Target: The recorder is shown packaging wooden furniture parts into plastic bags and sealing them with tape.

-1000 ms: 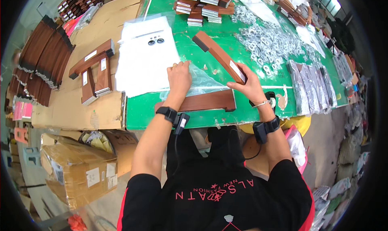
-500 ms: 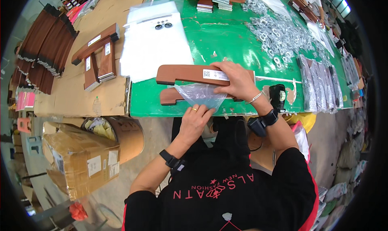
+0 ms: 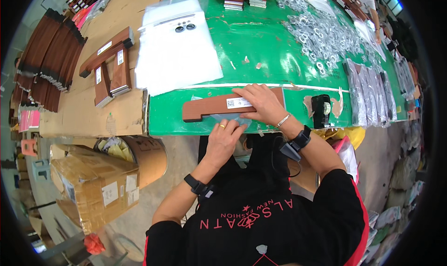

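Observation:
A reddish-brown wooden piece (image 3: pixel 209 107) with a notched left end and a white label lies lengthwise near the front edge of the green table. My right hand (image 3: pixel 264 104) is closed over its right part, thumb at the near side. Under it, a clear plastic sheet or bag (image 3: pixel 240 119) sticks out toward me. My left hand (image 3: pixel 223 139) pinches the near edge of that plastic with its fingertips. The second wooden piece, seen earlier under the plastic, is now hidden.
Left of the work lie a stack of white plastic bags (image 3: pixel 177 56), three labelled brown pieces (image 3: pixel 120 70) and a tall brown pile (image 3: pixel 46 56). A black tape dispenser (image 3: pixel 321 111), wrapped pieces (image 3: pixel 368 94) and loose metal rings (image 3: pixel 321 40) are on the right.
My right hand has lowered the upper wooden piece toward me, onto the plastic and over the lower piece. The left hand stays almost in place at the plastic.

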Tool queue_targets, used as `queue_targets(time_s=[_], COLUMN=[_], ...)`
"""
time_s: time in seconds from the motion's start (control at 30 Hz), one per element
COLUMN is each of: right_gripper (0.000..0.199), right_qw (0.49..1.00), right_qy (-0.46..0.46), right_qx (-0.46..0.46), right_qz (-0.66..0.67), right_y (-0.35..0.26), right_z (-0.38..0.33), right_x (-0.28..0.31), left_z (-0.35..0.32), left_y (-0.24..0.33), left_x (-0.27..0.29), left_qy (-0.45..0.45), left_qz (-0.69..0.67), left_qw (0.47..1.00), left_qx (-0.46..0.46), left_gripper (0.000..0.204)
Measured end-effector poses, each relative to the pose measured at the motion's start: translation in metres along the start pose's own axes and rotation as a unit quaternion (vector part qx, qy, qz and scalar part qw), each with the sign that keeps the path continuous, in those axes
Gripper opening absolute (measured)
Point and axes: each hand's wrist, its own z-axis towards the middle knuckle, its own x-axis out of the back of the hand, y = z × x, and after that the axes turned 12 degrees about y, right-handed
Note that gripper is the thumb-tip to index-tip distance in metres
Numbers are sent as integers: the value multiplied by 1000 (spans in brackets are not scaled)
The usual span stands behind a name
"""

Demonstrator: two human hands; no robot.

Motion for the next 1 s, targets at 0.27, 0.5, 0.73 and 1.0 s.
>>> queue_targets(time_s=[0.27,0.5,0.73,1.0], right_gripper=[77,95,57,46], right_qw=[1000,1000,990,972], right_qy=[15,22,52,108], right_qx=[20,19,-62,-86], right_qz=[-17,12,118,190], right_y=[-5,-1,1,8], right_z=[7,2,17,34], right_x=[-9,3,20,31], left_z=[14,86,99,128], left_y=[-11,-134,-222,-261], left_x=[28,92,48,60], left_qy=[42,107,-11,-166], left_qz=[-48,87,162,-72], left_qw=[996,971,977,954], left_qx=[61,197,135,238], left_gripper=[18,19,26,19])
